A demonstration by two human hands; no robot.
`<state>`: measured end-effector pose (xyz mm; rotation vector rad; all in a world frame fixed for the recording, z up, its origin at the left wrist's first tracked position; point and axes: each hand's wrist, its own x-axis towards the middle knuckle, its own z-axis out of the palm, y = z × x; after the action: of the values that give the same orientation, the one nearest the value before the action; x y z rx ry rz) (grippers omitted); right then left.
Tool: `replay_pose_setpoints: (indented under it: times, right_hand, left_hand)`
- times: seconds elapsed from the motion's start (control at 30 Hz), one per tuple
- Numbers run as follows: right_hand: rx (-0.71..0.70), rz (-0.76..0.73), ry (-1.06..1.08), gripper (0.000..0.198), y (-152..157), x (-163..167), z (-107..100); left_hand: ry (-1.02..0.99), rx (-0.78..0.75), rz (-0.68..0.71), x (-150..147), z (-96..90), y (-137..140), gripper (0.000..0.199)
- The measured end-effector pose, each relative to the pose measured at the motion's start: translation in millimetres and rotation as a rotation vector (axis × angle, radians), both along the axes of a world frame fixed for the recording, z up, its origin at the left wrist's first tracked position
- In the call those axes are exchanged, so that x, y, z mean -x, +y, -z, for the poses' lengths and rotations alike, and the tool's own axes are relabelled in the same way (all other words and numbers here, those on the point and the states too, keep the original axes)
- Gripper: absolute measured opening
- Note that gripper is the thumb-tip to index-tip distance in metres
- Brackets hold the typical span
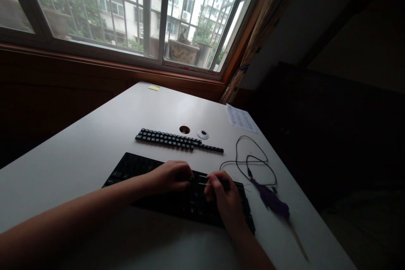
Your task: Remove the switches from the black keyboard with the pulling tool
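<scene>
A black keyboard (186, 211) lies slanted on the white desk, with both my forearms reaching over it. My left hand (175, 176) is closed above its middle, pinching a small dark keycap (191, 178) between thumb and fingers; shadow hides most of it. Just to the right, my right hand (223, 190) is closed around a keycap puller (225, 183), whose thin wire prongs point left toward the left fingertips. Beyond the keyboard, several loose black keycaps (167, 138) stand in neat rows. Dim light obscures much of the keyboard's surface.
A looped black cable (238, 162) and a purple brush-like duster (274, 200) with a thin handle lie at the right. Behind the keycaps are a round desk hole (184, 129) and its cover (203, 134). A printed sheet (242, 118) lies along the right edge, a yellow note (154, 87) at the far end.
</scene>
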<state>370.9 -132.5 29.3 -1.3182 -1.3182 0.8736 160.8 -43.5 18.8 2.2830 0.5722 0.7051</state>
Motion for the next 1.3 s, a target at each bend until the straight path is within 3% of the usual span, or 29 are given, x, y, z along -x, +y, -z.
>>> replay_pose_setpoints:
  times: [0.23,0.43,0.73,1.03,1.3]
  right_hand:
    - [-0.017,0.019,-0.015,0.021,0,-2,0]
    - [-0.007,0.074,-0.183,0.031,0,-6,2]
    - [-0.268,0.103,-0.311,0.031,5,-5,2]
    - [-0.235,-0.033,-0.458,0.012,3,-1,4]
    - [-0.245,-0.086,-0.515,0.016,4,-2,6]
  left_hand:
    - [-0.048,0.124,-0.034,2,-5.0,3,0.019]
    - [-0.066,0.261,-0.017,2,-7.9,3,0.022]
    - [-0.126,0.365,-0.016,2,1.2,4,0.027]
    - [-0.120,0.233,-0.033,3,0.9,7,0.032]
    - [-0.133,0.169,-0.003,2,11.7,10,0.033]
